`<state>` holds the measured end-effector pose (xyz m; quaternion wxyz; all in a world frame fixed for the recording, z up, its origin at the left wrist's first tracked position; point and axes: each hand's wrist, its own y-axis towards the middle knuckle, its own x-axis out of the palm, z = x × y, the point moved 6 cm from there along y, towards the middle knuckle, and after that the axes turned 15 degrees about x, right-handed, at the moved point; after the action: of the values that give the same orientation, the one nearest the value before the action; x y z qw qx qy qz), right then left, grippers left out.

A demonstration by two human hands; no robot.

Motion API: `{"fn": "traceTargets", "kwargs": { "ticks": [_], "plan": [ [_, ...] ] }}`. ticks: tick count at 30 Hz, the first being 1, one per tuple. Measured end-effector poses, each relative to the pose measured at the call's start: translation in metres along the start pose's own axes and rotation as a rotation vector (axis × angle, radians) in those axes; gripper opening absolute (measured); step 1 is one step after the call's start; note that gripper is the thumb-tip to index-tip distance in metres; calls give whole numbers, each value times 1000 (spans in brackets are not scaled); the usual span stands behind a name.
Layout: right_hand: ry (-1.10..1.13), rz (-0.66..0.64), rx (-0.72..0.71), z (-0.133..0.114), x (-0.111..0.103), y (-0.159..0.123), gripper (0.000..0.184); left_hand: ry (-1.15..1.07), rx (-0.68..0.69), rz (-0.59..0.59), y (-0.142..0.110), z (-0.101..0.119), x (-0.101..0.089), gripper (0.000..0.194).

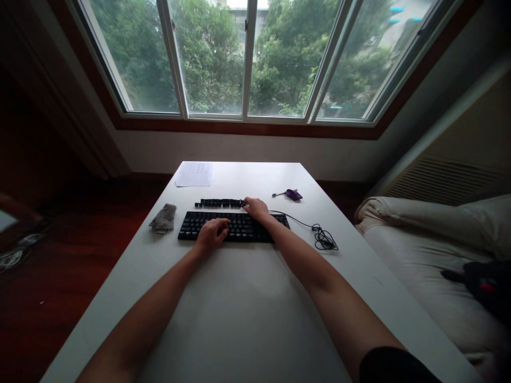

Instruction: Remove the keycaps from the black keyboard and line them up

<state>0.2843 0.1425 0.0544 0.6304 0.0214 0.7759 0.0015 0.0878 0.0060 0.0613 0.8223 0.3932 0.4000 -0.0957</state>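
A black keyboard (235,234) lies across the white table, its cable running out at the back right. Behind it is a line of loose black keycaps (219,202). My left hand (211,234) rests on the left half of the keyboard, fingers bent, with a gap between thumb and forefinger and nothing visible in it. Reaching over the keyboard, my right hand (256,208) has its fingertips pinched at the right end of the keycap line, seemingly on a keycap. The fingers partly hide that keycap.
A grey cloth (163,218) lies left of the keyboard. To the right are the bundled cable (324,238) and a small purple item with a thin grey stem (294,194). Printed paper (194,174) sits at the far left corner. A covered sofa (415,255) stands beside the table (239,308).
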Motion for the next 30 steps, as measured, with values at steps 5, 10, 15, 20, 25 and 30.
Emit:
{"fn": "traceTargets", "kwargs": {
  "ticks": [5,10,15,20,25,30],
  "plan": [
    [-65,-32,-10,-5,1,1,31,19,16,-13,1,2,0,23],
    [-78,-22,-11,-6,-1,1,29,30,28,-35,1,3,0,17],
    [-68,12,-22,-7,-2,0,27,32,29,-49,1,4,0,16],
    [-38,13,-45,-9,-4,0,26,39,28,-49,1,4,-1,17],
    [82,129,-97,-4,-13,-10,24,35,25,-44,1,4,0,17],
    [291,321,-296,4,-31,-40,31,44,27,-38,0,3,1,17]
  ]
}}
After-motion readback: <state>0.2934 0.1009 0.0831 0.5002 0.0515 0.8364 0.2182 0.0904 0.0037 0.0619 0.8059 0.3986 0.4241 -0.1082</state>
